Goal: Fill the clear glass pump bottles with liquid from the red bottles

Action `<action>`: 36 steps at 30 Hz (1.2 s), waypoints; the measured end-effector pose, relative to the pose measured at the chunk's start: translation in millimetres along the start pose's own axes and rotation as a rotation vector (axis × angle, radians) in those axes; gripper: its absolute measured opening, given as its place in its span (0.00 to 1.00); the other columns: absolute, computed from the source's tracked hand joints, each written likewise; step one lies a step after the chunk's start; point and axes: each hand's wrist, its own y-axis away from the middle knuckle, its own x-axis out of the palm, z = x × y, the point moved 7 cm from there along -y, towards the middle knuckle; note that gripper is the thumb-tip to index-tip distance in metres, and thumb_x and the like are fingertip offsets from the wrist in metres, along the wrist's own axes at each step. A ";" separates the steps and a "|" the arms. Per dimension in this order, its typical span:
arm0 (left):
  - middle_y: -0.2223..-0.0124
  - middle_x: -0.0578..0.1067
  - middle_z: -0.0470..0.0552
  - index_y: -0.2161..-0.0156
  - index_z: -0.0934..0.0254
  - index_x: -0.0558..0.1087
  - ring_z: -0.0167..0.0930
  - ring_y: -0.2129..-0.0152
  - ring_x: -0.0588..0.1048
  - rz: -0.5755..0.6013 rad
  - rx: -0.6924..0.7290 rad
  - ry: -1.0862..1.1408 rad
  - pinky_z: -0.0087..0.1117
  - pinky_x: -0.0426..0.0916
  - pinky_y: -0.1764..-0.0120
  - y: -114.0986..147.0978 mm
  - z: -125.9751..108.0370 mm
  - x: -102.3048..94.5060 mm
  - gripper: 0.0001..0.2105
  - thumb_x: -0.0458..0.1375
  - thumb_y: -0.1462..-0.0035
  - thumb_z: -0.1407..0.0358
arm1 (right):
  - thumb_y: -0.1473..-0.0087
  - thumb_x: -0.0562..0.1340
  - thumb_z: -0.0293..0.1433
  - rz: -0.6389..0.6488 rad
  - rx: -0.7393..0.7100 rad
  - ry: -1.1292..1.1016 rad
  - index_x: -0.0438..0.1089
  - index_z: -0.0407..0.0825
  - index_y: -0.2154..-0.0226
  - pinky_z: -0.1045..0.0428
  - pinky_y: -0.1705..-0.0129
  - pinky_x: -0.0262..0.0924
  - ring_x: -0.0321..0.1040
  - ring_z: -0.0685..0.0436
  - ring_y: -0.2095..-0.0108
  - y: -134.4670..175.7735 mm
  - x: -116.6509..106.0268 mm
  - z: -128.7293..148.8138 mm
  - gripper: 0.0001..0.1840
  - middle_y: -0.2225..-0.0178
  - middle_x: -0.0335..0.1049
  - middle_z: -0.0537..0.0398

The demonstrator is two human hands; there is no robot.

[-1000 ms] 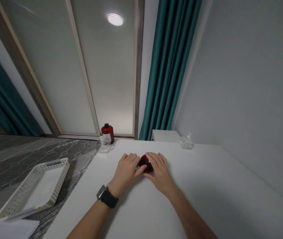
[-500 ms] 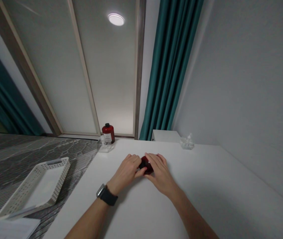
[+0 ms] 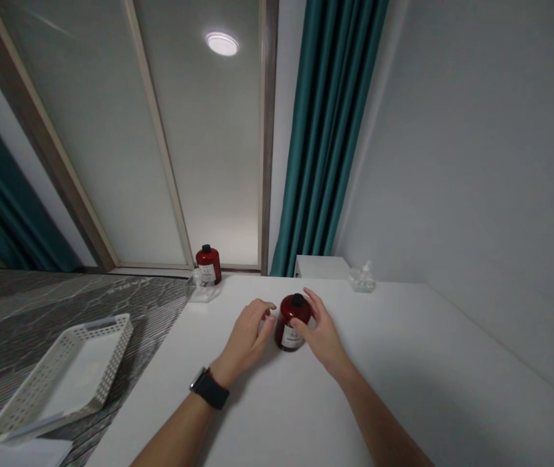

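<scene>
A dark red bottle (image 3: 285,316) with a black cap and a white label stands upright on the white table (image 3: 277,408). My right hand (image 3: 323,334) is wrapped round its right side, thumb across the front above the label and fingers behind. Just left of the bottle is my left hand (image 3: 250,334), apart from it, with fingers curved and thumb spread from them; nothing is in it. A black watch is on my left wrist.
At the table's far left corner stands another red bottle (image 3: 213,259) beside a clear container (image 3: 202,293). A clear glass-like item (image 3: 363,280) sits at the far edge, right. A white basket (image 3: 106,383) is on the left, with a white cabinet (image 3: 323,267) behind the table.
The bottle was tilted over between both hands with its cap toward the left; now it stands upright. My left hand has let go and moved slightly left.
</scene>
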 end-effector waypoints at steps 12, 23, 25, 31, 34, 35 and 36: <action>0.56 0.73 0.55 0.50 0.63 0.67 0.36 0.59 0.72 -0.002 -0.011 0.152 0.39 0.68 0.54 2.4 -3.5 9.4 0.11 0.46 0.30 0.63 | 0.42 0.63 0.40 0.164 0.041 -0.057 0.60 0.52 0.39 0.41 0.45 0.66 0.69 0.39 0.45 1.5 3.5 2.1 0.30 0.41 0.67 0.45; 0.56 0.74 0.55 0.51 0.63 0.68 0.37 0.59 0.72 0.138 -0.056 0.042 0.39 0.68 0.55 -3.8 -11.3 6.0 0.12 0.45 0.30 0.62 | 0.45 0.65 0.41 0.165 0.137 -0.135 0.62 0.53 0.42 0.39 0.41 0.58 0.66 0.36 0.44 -3.5 2.8 -6.0 0.30 0.42 0.68 0.48; 0.57 0.74 0.54 0.50 0.63 0.68 0.37 0.61 0.72 0.189 -0.035 -0.034 0.39 0.68 0.56 -4.9 -14.0 4.2 0.11 0.46 0.31 0.63 | 0.46 0.66 0.40 0.159 0.122 -0.125 0.63 0.53 0.42 0.40 0.41 0.58 0.66 0.36 0.44 -4.3 2.0 -7.0 0.30 0.42 0.68 0.48; 0.54 0.74 0.56 0.41 0.63 0.63 0.38 0.59 0.73 0.285 0.092 -0.236 0.40 0.69 0.55 2.8 -4.1 -2.6 0.16 0.48 0.32 0.64 | 0.46 0.66 0.38 0.154 0.117 -0.090 0.63 0.53 0.42 0.41 0.43 0.60 0.67 0.37 0.46 -4.9 1.0 -13.5 0.30 0.42 0.69 0.48; 0.56 0.75 0.56 0.43 0.63 0.65 0.38 0.60 0.74 0.266 0.106 -0.286 0.41 0.69 0.56 11.1 16.8 -9.0 0.15 0.49 0.32 0.64 | 0.47 0.66 0.38 0.138 0.110 -0.072 0.64 0.53 0.42 0.42 0.43 0.60 0.67 0.37 0.46 -4.2 0.1 -15.8 0.30 0.42 0.69 0.49; 0.57 0.75 0.56 0.43 0.64 0.65 0.38 0.60 0.74 0.247 0.096 -0.283 0.41 0.69 0.56 13.7 25.1 -11.9 0.15 0.49 0.32 0.65 | 0.47 0.66 0.38 0.133 0.108 -0.066 0.64 0.53 0.42 0.42 0.43 0.60 0.67 0.37 0.46 -3.9 0.1 -16.4 0.30 0.42 0.69 0.49; 0.58 0.75 0.55 0.44 0.64 0.66 0.38 0.61 0.74 0.216 0.081 -0.274 0.40 0.69 0.56 16.0 33.4 -15.5 0.14 0.49 0.33 0.65 | 0.47 0.66 0.38 0.129 0.106 -0.063 0.64 0.54 0.42 0.41 0.43 0.60 0.67 0.37 0.46 -3.8 0.3 -16.8 0.30 0.42 0.69 0.49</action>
